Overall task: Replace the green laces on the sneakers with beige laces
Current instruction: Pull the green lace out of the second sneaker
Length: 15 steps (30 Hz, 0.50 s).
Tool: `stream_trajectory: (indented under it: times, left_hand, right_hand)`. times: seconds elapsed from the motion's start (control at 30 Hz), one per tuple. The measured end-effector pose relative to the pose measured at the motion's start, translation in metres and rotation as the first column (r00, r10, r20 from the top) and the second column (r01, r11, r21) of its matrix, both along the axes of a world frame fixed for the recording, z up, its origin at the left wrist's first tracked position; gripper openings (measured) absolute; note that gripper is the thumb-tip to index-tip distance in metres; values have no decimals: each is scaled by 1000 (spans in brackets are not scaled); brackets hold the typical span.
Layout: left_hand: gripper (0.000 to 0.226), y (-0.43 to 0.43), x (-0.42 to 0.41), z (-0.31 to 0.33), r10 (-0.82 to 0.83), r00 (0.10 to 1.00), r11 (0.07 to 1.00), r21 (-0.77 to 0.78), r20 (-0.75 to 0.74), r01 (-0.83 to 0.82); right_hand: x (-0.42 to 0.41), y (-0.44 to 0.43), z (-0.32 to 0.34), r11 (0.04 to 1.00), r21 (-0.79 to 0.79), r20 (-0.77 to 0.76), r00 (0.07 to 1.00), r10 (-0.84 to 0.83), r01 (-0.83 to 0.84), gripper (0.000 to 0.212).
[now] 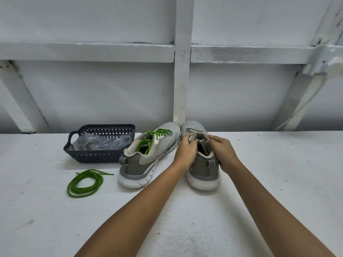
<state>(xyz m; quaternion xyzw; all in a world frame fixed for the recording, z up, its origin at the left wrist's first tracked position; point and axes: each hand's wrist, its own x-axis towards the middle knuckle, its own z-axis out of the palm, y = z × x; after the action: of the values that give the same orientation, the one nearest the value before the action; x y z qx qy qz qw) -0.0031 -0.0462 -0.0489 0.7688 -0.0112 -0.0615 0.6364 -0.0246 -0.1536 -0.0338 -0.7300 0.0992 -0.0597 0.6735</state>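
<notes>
Sneakers stand side by side on the white table (278, 182) with their heels toward me, and I watch them on my screen. The left sneaker (146, 154) has a green lace (159, 132) in its holes, and part of that lace hangs down inside the shoe. The right sneaker (202, 164) has a beige lace (194, 129) across its front. The toes of the two shoes almost touch, close to the white wall (92, 89) at the back.

Both hands are on the right sneaker. The left hand (186, 152) sits on the left side of the shoe, and its fingers are bent and pinch the beige lace near the top of the tongue. The right hand (222, 153) sits on the other side, and its fingers are bent too and pinch the same lace. The hands are very close together, and the fingertips nearly meet over the shoe. The hands hide the lace ends, so I cannot tell how far up the lace goes.

A loose green lace (85, 182) lies coiled in a ring on the table, to the left of the left sneaker and not touching it. Behind the coil sits a dark blue basket (100, 156), just beside the left sneaker. Inside the basket is a clear plastic bag (100, 142).
</notes>
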Motion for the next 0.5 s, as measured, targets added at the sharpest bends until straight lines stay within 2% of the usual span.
stream_trajectory:
  times: [0.17,0.23,0.27,0.33,0.37,0.43,0.5]
  left_hand:
    - [43,6,-6,9,-43,999,996,79,27,41]
    - [42,12,-8,13,-102,994,983,161,42,94]
    - [42,18,-9,18,-130,990,971,210,54,116]
    - [38,37,-10,32,-167,980,944,303,107,128]
    - [34,48,-10,40,-182,972,937,326,151,124]
    - [27,74,-8,59,-196,949,946,304,247,116]
    - [25,100,-2,76,-186,935,936,345,300,76]
  right_hand:
    - [4,-9,-3,998,-40,-20,998,55,-55,35]
    - [6,-10,0,989,-120,-62,995,74,-81,31]
    - [7,-10,3,974,-213,-69,996,57,-71,28]
    - [7,-4,15,885,-465,10,1000,-27,29,29]
    - [6,1,22,829,-549,100,993,-60,106,31]
    - [4,20,39,796,-576,266,963,-34,187,30]
    - [3,42,51,821,-550,308,951,29,153,27]
